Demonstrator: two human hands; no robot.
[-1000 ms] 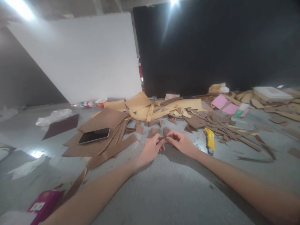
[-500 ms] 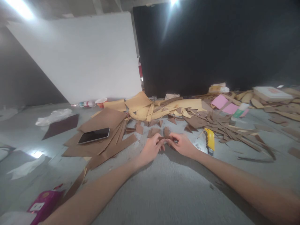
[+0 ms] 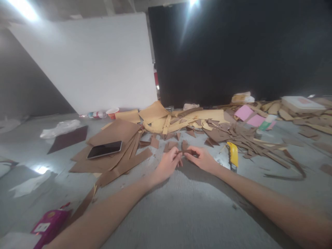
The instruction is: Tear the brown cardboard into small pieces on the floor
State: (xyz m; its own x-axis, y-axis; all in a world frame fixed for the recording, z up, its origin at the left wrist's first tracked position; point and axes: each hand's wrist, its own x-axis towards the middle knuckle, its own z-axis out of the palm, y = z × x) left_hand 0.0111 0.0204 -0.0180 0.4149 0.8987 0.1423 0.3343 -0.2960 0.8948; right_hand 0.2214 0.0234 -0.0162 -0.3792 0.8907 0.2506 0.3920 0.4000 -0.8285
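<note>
Between my two hands, just above the grey tabletop, is a small brown strip (image 3: 185,151) that looks like leather or card. My left hand (image 3: 169,162) pinches its left end between thumb and fingers. The right end sits in the pinch of my right hand (image 3: 201,159). Part of the strip is hidden by my fingers. Small brown scraps (image 3: 170,145) lie just beyond my fingertips. To the right of my right hand lies a yellow utility knife (image 3: 233,154).
A black phone (image 3: 104,149) rests on stacked brown sheets (image 3: 114,131) at the left. Tan and brown offcuts (image 3: 249,138) spread across the back and right. A purple object (image 3: 50,224) lies near-left, and a paper cup (image 3: 112,112) and plastic bottle (image 3: 97,114) stand or lie behind.
My right hand's fingertips have moved slightly right, apart from my left fingertips, so a little more of the brown strip shows. The left hand has barely moved.
</note>
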